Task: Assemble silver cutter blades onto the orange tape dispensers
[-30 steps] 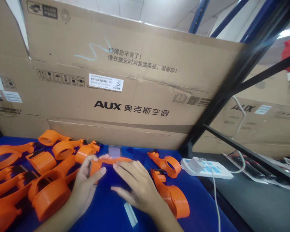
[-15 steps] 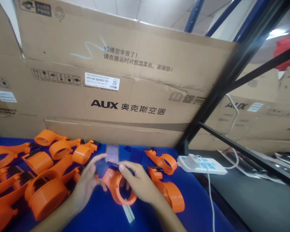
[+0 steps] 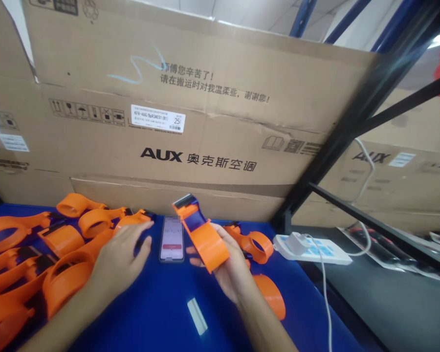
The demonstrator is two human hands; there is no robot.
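Note:
An orange tape dispenser (image 3: 209, 244) with a blue piece and a dark strip at its upper end is in my right hand (image 3: 236, 274). It is tilted, its ring side toward me, above the blue table surface. My left hand (image 3: 117, 259) has thumb and fingers apart and holds nothing visible. It hovers at the right edge of a heap of similar dispensers, and its fingers partly cover one tape dispenser (image 3: 132, 218). Between the hands lies a phone (image 3: 171, 244) with a lit screen. A short whitish strip (image 3: 197, 315) lies nearer to me.
Several orange tape dispensers (image 3: 62, 242) crowd the left side. Two more, one of them a tape dispenser (image 3: 258, 247), sit behind my right hand and forearm. A power strip (image 3: 315, 249) with a white cable rests by the black rack post. A large cardboard sheet (image 3: 205, 127) stands behind.
Both hands were on the dispenser half a second ago. My left hand has let go and moved left; my right hand has raised and turned the dispenser. The phone is now uncovered.

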